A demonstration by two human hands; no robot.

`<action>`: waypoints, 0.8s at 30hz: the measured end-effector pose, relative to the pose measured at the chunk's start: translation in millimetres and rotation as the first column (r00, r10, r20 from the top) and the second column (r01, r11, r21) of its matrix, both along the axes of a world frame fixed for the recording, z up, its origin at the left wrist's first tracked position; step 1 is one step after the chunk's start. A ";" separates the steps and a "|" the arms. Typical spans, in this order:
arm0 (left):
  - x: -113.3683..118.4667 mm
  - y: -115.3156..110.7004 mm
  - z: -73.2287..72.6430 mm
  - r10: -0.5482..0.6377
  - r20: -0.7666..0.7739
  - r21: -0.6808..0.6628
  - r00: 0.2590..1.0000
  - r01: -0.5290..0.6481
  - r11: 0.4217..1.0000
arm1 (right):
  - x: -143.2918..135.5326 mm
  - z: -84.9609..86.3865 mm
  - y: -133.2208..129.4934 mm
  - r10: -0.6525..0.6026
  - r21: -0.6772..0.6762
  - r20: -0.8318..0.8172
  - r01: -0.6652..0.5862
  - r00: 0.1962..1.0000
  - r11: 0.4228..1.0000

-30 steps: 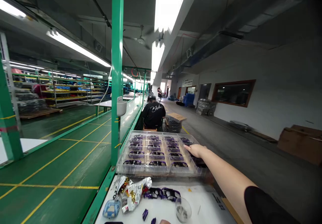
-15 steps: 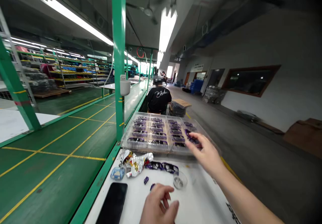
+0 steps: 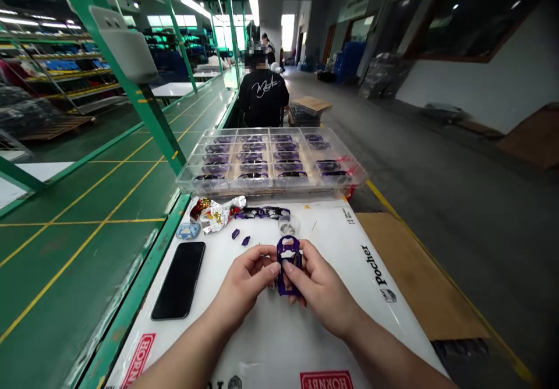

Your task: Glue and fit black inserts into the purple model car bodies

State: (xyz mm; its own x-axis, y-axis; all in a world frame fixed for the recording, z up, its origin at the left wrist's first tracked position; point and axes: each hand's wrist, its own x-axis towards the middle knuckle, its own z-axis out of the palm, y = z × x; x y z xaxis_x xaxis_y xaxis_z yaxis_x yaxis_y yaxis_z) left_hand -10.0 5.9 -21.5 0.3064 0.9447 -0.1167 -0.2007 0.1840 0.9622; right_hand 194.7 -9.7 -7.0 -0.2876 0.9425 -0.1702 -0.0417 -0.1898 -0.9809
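In front of me a purple toy car body shell with window openings is held upright between both hands. My left hand grips its left edge between thumb and fingers. My right hand wraps its right side, the thumb pressed on its face. Just beyond lie two small purple pieces, a clear round dish and more dark purple shells in a row. Farther back, a clear divided tray contains many similar shells.
A black phone, a blue case and a crumpled foil wrapper lie at the left of the white bench. Beside it runs a green conveyor. Past the tray sits a person in a black shirt. Cardboard lies right.
My right hand has come back from the tray, and a purple car shell is now between both hands. My left hand has closed on it. The view has tipped downward.
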 end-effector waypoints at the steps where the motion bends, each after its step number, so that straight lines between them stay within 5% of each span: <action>1: -0.9 -0.1 0.8 -0.008 0.007 -0.008 1.000 0.008 1.000 | 0.9 0.2 -2.0 -0.002 0.028 0.044 0.001 0.999 1.000; 6: -4.7 -1.5 5.3 -0.023 0.034 -0.034 0.999 0.024 0.999 | 2.4 4.5 -7.9 0.028 0.134 0.204 -0.056 0.978 0.989; 24: -11.9 0.3 20.3 0.035 -0.099 0.140 0.994 -0.021 0.990 | 4.6 8.8 -10.7 -0.019 0.114 0.118 0.005 0.993 0.993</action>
State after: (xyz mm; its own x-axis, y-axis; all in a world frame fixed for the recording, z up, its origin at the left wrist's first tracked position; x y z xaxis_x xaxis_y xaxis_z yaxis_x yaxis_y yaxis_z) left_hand -22.0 6.2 -1.3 0.2730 0.9619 -0.0127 -0.1045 0.0428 0.9936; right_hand 199.2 -20.3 1.8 -0.2602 0.9609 -0.0944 0.0748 -0.0774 -0.9942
